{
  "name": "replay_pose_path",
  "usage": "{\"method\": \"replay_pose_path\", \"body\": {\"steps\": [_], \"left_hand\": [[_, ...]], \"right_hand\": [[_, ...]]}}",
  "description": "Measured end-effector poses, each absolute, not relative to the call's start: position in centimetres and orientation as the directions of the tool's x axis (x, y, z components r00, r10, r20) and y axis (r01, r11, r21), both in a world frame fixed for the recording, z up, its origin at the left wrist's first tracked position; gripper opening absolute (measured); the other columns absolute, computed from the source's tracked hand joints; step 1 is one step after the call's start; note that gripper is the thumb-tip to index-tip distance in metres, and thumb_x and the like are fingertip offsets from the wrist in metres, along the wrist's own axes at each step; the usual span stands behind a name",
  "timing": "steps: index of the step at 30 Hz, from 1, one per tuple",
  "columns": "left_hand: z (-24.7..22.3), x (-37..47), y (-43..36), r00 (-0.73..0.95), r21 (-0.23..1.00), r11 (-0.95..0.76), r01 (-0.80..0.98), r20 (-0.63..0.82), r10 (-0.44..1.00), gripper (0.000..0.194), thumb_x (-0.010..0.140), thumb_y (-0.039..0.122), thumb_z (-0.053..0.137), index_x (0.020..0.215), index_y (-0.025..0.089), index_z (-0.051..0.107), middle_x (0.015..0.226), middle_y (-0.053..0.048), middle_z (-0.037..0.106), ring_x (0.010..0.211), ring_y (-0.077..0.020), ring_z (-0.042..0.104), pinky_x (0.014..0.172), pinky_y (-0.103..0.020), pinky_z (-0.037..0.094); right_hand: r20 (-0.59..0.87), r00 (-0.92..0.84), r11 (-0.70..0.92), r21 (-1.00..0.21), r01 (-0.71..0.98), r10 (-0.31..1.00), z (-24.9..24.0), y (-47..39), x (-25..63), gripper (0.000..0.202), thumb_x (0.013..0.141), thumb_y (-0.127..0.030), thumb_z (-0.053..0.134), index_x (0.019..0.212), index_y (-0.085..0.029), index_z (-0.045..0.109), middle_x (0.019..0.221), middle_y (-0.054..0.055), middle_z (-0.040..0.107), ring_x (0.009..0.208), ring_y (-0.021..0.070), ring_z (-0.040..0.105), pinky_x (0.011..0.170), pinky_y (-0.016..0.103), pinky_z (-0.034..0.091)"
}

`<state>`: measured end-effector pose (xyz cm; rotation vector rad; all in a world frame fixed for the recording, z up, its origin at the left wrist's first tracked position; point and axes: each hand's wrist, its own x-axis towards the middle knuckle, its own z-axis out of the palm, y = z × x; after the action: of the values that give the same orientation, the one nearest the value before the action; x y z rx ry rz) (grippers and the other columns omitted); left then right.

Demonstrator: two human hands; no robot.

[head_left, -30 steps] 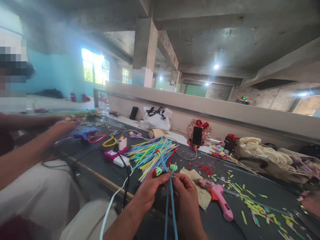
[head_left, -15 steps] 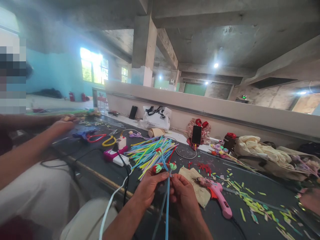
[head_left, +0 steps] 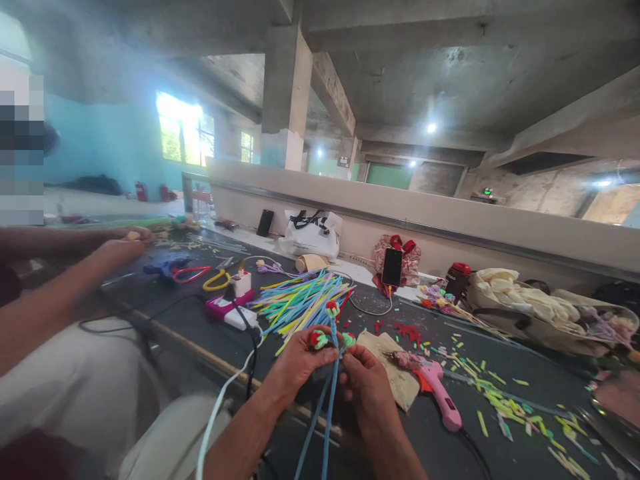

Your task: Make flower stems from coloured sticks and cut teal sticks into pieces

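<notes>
My left hand (head_left: 299, 363) and right hand (head_left: 364, 373) pinch blue stems (head_left: 329, 417) running lengthwise toward me, red buds (head_left: 332, 308) at the far end.

A fuzzy blue stem (head_left: 335, 329), twisted along its upper length, stands upright between the left hand (head_left: 297, 363) and right hand (head_left: 367, 377). One red-and-green fuzzy bud (head_left: 333, 309) caps it; matching left (head_left: 319, 340) and right side buds (head_left: 349, 341) flank it. Two blue tails (head_left: 329, 420) hang below.

Your left hand (head_left: 299, 363) and right hand (head_left: 367, 381): both bare. Your forearms (head_left: 247, 430) behind them: bare too, to picture edge.
</notes>
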<state>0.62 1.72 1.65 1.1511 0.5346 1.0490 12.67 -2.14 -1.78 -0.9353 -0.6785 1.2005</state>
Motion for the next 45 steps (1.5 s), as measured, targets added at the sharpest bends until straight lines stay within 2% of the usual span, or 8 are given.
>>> {"method": "replay_pose_path", "body": {"steps": [9, 16, 22, 26, 29, 34, 37, 45], "left_hand": [[1.7, 1.3, 1.4, 0.284, 0.916, -0.008, -0.401, 0.132, 0.950, 0.020, 0.053, 0.019, 0.068, 0.072, 0.017, 0.061, 0.062, 0.003, 0.064, 0.053, -0.0105, 0.054, 0.054, -0.021, 0.043], [1.3, 1.4, 1.9, 0.305, 0.934, -0.031, -0.357, 0.148, 0.941, 0.023, 0.052, 0.018, 0.069, 0.074, 0.016, 0.061, 0.062, 0.004, 0.063, 0.059, -0.0117, 0.056, 0.059, -0.021, 0.042], [0.2, 1.5, 2.6, 0.310, 0.951, -0.097, -0.292, 0.190, 0.932, 0.021, 0.054, 0.021, 0.068, 0.072, 0.016, 0.058, 0.054, 0.007, 0.058, 0.048, -0.0071, 0.048, 0.051, -0.018, 0.038], [0.4, 1.8, 2.4, 0.284, 0.947, -0.033, -0.319, 0.128, 0.950, 0.026, 0.051, 0.018, 0.069, 0.074, 0.017, 0.056, 0.054, 0.007, 0.059, 0.046, -0.0076, 0.050, 0.048, -0.017, 0.039], [0.6, 2.2, 2.1, 0.256, 0.928, 0.040, -0.370, 0.060, 0.965, 0.032, 0.048, 0.016, 0.069, 0.076, 0.017, 0.055, 0.054, 0.006, 0.059, 0.044, -0.0087, 0.052, 0.044, -0.018, 0.040], [0.4, 2.9, 1.6, 0.271, 0.920, 0.095, -0.381, 0.013, 0.963, 0.022, 0.051, 0.021, 0.067, 0.068, 0.014, 0.055, 0.045, 0.006, 0.055, 0.033, -0.0082, 0.048, 0.035, -0.018, 0.037], [0.4, 3.2, 1.2, 0.289, 0.911, 0.132, -0.390, -0.015, 0.957, 0.023, 0.056, 0.027, 0.064, 0.072, 0.014, 0.056, 0.045, 0.004, 0.056, 0.033, -0.0109, 0.050, 0.033, -0.021, 0.040], [0.6, 3.3, 1.1, 0.330, 0.889, 0.116, -0.444, 0.041, 0.943, 0.025, 0.057, 0.028, 0.067, 0.076, 0.013, 0.059, 0.048, 0.003, 0.058, 0.036, -0.0085, 0.051, 0.033, -0.017, 0.040]], "right_hand": [[-0.036, 0.343, 0.101, -0.922, -0.374, 0.939, -1.4, -1.8, 11.7, 0.032, 0.058, -0.041, 0.065, 0.068, -0.014, 0.052, 0.038, -0.007, 0.045, 0.028, 0.0029, 0.035, 0.027, 0.013, 0.024], [0.037, 0.399, 0.146, -0.958, -0.247, 0.916, 0.4, -2.7, 11.1, 0.020, 0.061, -0.032, 0.061, 0.061, -0.013, 0.056, 0.036, -0.008, 0.040, 0.030, 0.0029, 0.032, 0.029, 0.014, 0.020], [0.021, 0.408, 0.185, -0.911, -0.368, 0.913, -0.3, -3.0, 10.8, 0.017, 0.058, -0.026, 0.066, 0.067, -0.013, 0.061, 0.050, -0.005, 0.051, 0.042, 0.0053, 0.041, 0.039, 0.016, 0.032], [-0.063, 0.339, 0.149, -0.812, -0.564, 0.939, -1.0, -2.5, 10.6, 0.024, 0.054, -0.027, 0.069, 0.072, -0.015, 0.059, 0.049, -0.006, 0.051, 0.039, 0.0052, 0.042, 0.036, 0.015, 0.029], [-0.111, 0.326, 0.129, -0.766, -0.630, 0.939, -1.3, -2.1, 10.6, 0.025, 0.051, -0.027, 0.071, 0.068, -0.015, 0.056, 0.042, -0.009, 0.043, 0.034, 0.0026, 0.036, 0.032, 0.012, 0.024], [-0.103, 0.250, 0.095, -0.737, -0.669, 0.963, -1.6, -1.5, 11.0, 0.026, 0.053, -0.029, 0.071, 0.067, -0.015, 0.053, 0.042, -0.009, 0.041, 0.033, 0.0008, 0.033, 0.031, 0.010, 0.021], [-0.082, 0.216, 0.092, -0.719, -0.689, 0.973, -1.7, -1.3, 11.1, 0.026, 0.055, -0.030, 0.070, 0.067, -0.015, 0.052, 0.041, -0.010, 0.038, 0.031, 0.0001, 0.030, 0.030, 0.010, 0.019], [-0.095, 0.325, 0.131, -0.782, -0.609, 0.941, -1.3, -1.4, 11.3, 0.029, 0.053, -0.031, 0.071, 0.068, -0.014, 0.053, 0.040, -0.008, 0.040, 0.032, 0.0017, 0.034, 0.029, 0.010, 0.020]]}}
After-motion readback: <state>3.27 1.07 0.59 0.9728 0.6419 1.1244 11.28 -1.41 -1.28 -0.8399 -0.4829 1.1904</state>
